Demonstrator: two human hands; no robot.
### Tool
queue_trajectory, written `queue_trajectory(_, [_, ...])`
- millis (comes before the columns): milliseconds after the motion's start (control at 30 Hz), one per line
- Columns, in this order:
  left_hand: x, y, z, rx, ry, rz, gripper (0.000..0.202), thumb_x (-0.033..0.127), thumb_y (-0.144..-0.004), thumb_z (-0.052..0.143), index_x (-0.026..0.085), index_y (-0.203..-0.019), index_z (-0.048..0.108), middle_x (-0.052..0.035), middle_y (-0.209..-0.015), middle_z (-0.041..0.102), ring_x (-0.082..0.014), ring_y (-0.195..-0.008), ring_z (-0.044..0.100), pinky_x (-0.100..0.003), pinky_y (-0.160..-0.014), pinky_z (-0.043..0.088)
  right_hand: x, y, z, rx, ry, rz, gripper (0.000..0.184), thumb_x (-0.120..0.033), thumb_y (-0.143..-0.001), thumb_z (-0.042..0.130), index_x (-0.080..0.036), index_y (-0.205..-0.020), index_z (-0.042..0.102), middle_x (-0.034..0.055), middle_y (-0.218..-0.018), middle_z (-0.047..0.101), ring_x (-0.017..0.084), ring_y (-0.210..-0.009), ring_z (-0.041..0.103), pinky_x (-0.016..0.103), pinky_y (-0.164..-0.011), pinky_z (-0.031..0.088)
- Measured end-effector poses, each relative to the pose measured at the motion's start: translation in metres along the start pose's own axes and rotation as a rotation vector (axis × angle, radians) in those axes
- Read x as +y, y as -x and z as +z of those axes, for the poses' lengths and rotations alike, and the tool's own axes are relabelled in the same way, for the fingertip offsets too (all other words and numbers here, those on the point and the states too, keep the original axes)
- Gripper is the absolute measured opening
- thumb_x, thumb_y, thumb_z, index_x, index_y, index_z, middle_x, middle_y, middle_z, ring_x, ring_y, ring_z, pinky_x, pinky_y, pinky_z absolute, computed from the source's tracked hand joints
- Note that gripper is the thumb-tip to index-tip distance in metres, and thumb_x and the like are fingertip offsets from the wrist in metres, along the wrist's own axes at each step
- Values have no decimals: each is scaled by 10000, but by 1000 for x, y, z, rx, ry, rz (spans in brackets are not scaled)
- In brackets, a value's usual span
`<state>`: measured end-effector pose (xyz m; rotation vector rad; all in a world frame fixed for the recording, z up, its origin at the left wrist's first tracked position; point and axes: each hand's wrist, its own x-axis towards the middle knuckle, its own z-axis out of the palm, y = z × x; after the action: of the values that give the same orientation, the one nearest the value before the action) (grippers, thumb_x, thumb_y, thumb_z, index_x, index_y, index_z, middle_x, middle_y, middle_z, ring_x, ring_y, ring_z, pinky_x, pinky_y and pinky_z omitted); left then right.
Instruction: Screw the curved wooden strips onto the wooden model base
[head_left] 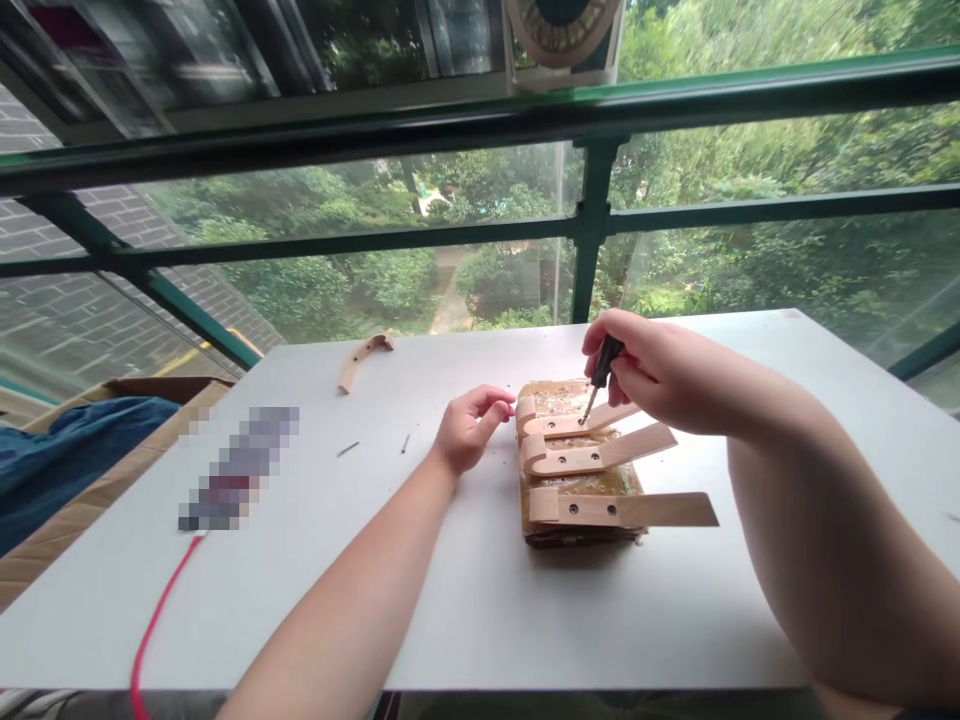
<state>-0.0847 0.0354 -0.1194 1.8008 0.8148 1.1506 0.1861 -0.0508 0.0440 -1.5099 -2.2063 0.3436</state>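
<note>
My right hand point(637, 365) is closed round the black handle of a screwdriver point(604, 362). The tool's tip meets a screw in the farthest of three curved wooden hooks point(562, 428). A middle hook point(581, 458) and a nearer hook point(645, 510) lie beside it, each with two dark screws. All three rest across a brown, tape-wrapped block point(532, 538). My left hand point(472, 425) is at the block's left end, fingers curled and thumb near the index finger. Whatever may be between those fingertips is too small to make out.
On the white table point(450, 600), a loose curved wooden piece point(360, 362) lies at the far left. Two small screws point(348, 449) point(405, 443) lie left of my left hand. A blurred-out device point(240, 470) trails a red cable point(154, 620). A cardboard box point(142, 390) stands beyond the left edge.
</note>
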Motion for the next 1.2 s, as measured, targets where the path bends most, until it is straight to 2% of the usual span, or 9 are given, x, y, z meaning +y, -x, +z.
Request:
queue_trajectory(200, [7,-2,4,1,-59,29,342,493,-896,647,176,-990,734,-76,-923,742,-188,-834,680,-303,-781,536,0,3,3,27,8,-71,284,-104,-861,458,-249,-1083,561,20,-914,689,159,-750,628,274,-663,456])
queue_trajectory(400, [9,-1,6,22,-89,25,356,525,-879,649,192,-961,744,-88,-953,753,-217,-873,688,-330,-819,541,5,2,7,89,-14,-150,288,-82,-820,501,-242,-1042,588,38,-895,693,180,-723,619,298,-627,448])
queue_trajectory(533, [10,-1,6,16,-96,31,354,527,-882,643,195,-956,743,-88,-947,753,-220,-872,691,-338,-824,547,5,3,6,100,-12,-159,286,-97,-829,518,-252,-1057,594,36,-875,691,185,-702,609,302,-602,434])
queue_trajectory(700, [8,-2,6,17,-114,33,364,532,-882,641,192,-965,741,-83,-945,756,-215,-858,694,-329,-801,551,2,2,4,118,34,-154,166,-191,-839,596,-241,-997,600,23,-777,660,170,-628,548,300,-563,388])
queue_trajectory(1200, [14,2,7,-30,-74,85,383,544,-865,650,182,-964,724,-92,-916,726,-212,-819,668,-329,-770,542,2,-1,15,146,51,-213,149,-174,-844,575,-245,-971,546,17,-783,606,160,-638,519,305,-578,365])
